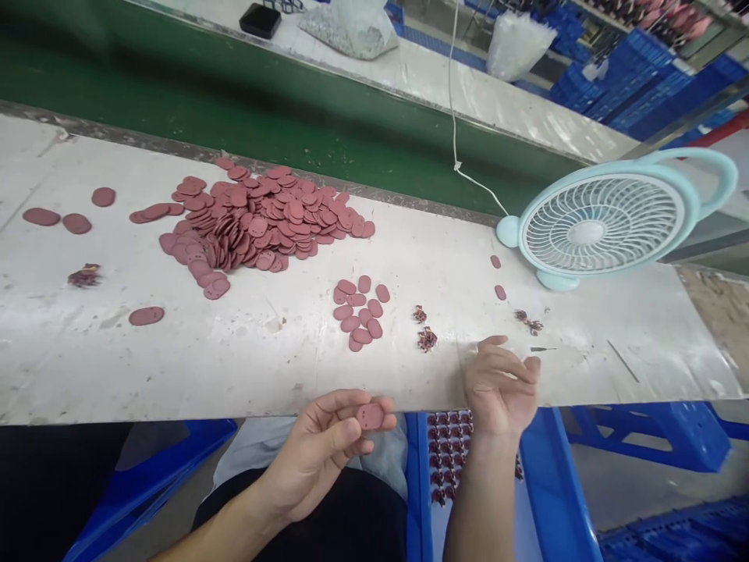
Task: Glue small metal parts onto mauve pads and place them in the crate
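Note:
My left hand (333, 437) pinches a flat reddish oval disc (370, 417) with small holes in it, just over the table's front edge. To the right, my right hand (503, 382) is turned palm up, its fingers loosely bent and apart, with nothing visible in them. Just beyond it lie a thin pointed tool (541, 349) and small dark-red clustered parts (528, 321). Between the hands, farther in, are two more small clusters (427, 339) and a loose group of oval discs (357, 312). A large heap of the same discs (263, 218) spreads across the left half.
A light-blue fan (602, 222) stands at the table's right, its white cable (455, 117) running upward. A blue tray (418, 484) with rows of small dark-red parts sits below the front edge. One thin rod (623, 361) lies on the white table (234, 367).

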The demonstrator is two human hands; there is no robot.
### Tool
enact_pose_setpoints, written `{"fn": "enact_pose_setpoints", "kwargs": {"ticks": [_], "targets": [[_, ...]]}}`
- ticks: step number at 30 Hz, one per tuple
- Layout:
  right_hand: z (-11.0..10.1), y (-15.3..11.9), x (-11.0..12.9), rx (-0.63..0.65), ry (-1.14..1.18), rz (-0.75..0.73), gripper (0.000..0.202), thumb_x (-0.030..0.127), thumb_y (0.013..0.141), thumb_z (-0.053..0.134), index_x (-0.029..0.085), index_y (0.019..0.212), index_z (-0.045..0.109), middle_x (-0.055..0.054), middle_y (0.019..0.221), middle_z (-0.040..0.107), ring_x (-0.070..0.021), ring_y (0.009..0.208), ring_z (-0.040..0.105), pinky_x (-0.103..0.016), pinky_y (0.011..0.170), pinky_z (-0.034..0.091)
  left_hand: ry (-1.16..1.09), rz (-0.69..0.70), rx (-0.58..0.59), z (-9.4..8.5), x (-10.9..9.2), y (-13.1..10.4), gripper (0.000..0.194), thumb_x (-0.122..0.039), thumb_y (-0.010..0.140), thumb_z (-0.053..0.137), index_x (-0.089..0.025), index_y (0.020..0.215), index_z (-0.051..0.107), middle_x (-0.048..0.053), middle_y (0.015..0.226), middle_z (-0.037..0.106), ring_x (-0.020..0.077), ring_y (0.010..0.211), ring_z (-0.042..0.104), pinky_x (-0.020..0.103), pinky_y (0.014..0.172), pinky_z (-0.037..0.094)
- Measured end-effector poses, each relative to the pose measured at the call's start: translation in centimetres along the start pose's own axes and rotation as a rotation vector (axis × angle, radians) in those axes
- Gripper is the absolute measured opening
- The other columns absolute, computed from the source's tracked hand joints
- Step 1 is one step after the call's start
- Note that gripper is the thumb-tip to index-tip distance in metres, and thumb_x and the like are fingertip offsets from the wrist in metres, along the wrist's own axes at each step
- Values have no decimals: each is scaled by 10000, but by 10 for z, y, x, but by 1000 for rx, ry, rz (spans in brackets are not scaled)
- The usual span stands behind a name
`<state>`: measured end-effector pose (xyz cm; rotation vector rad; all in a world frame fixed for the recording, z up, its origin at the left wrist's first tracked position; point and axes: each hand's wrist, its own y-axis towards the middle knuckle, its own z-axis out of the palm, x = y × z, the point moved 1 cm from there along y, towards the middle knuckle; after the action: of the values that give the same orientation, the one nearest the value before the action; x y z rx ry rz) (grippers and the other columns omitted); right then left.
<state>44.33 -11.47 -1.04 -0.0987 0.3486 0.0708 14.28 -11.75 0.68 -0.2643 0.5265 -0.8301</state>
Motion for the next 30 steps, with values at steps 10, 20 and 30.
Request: {"fn": "enact_pose_setpoints", "kwargs": {"ticks": [10, 20, 30], "targets": [[8, 26, -68, -471, -2631, -517, 319, 420, 903, 635, 191, 1108, 724, -96, 993, 647, -245, 913, 613, -444, 898, 503, 18, -8, -44, -1, -4, -1, 193, -177, 858, 746, -196, 1049, 760, 123, 1190, 761, 222, 1054, 740, 171, 739, 590], [21, 22, -64, -591, -2641, -313, 228, 396, 889, 656, 189, 983, 651, -71, 925, 721, -216, 785, 667, -364, 720, 520, 27, -6, -84, -2, -7, -2, 182, -176, 864, 740, -189, 1044, 758, 120, 1186, 763, 217, 1056, 739, 167, 733, 587], [31, -30, -134, -205, -1961, -189, 209, 199, 898, 703, 311, 1070, 746, -36, 1015, 676, -163, 844, 680, -268, 681, 580, 86, 77, -26, 4, -7, 1, 195, -142, 842, 752, -234, 1013, 770, 78, 1238, 744, 227, 1103, 718, 172, 724, 576]]}}
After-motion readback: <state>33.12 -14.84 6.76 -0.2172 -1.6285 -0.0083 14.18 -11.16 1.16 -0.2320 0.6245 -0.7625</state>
